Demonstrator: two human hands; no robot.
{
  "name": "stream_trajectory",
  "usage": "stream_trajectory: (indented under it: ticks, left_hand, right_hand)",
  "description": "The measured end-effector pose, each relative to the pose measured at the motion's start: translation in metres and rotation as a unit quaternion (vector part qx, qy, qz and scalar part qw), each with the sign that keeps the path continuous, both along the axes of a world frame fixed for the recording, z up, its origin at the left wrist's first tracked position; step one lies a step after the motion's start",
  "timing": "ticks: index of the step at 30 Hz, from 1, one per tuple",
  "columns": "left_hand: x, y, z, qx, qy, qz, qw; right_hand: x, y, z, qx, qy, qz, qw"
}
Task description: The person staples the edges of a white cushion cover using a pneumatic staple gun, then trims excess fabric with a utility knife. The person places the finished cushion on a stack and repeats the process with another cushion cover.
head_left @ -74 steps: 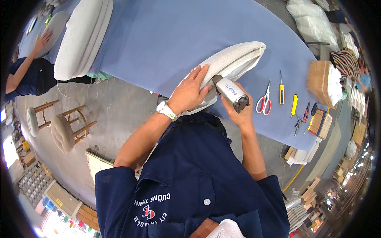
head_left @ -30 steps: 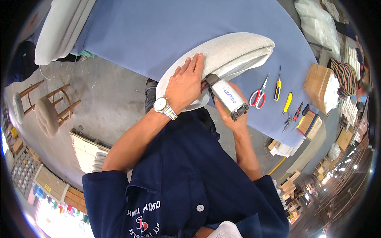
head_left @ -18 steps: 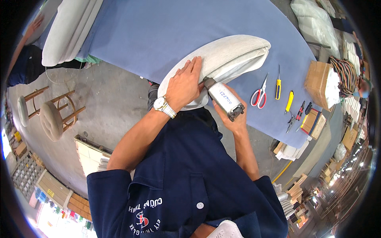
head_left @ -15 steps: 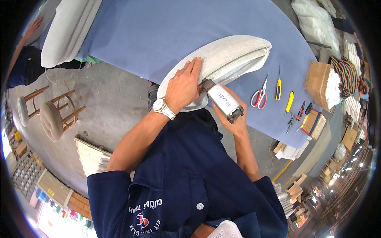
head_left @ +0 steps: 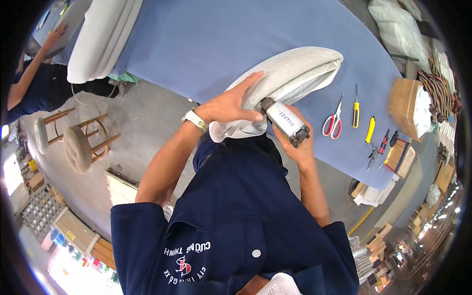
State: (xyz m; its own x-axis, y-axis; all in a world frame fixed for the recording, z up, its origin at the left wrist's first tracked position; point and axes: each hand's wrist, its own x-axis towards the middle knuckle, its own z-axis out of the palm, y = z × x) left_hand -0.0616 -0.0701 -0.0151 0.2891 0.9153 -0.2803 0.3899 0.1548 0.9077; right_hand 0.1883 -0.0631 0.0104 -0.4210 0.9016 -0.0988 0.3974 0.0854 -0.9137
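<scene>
A curved seat cushion [head_left: 285,69] in light grey fabric lies at the near edge of the blue-covered table [head_left: 196,49], its folded, layered edge toward me. My left hand [head_left: 230,104] rests on its left end, fingers stretched out and thumb spread apart, near the tool's head. My right hand [head_left: 298,142] is wrapped round a silver staple gun [head_left: 287,121] with dark ends. Its head is at the cushion's near fabric edge; the exact contact is hidden. The right fingers are partly hidden behind the tool.
Right of the cushion lie scissors [head_left: 333,121], a yellow screwdriver [head_left: 356,113], a yellow cutter [head_left: 369,130] and pliers [head_left: 384,142]. A cardboard box [head_left: 403,101] stands at the table's right edge. Stacked grey cushions [head_left: 101,42], another person's arm [head_left: 32,73] and stools [head_left: 78,147] are at left.
My left hand has gone from lying flat with fingers together to thumb and fingers spread. The whole view has shifted slightly; the staple gun stays at the cushion's edge.
</scene>
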Motion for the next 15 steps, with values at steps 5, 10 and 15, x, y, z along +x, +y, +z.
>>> stream_trajectory:
  ticks: [5, 10, 15]
  left_hand:
    - [0.009, -0.010, -0.015, 0.010, 0.079, 0.021, 0.997]
    - [0.025, -0.010, 0.010, -0.016, 0.232, 0.071, 0.970]
    - [0.020, -0.006, 0.031, -0.066, 0.268, 0.057, 0.959]
  right_hand:
    - [-0.010, 0.000, 0.005, 0.047, 0.018, -0.001, 0.999]
    - [-0.018, -0.005, 0.002, 0.055, 0.027, -0.025, 0.998]
    - [-0.016, -0.004, 0.006, 0.045, 0.018, -0.004, 0.999]
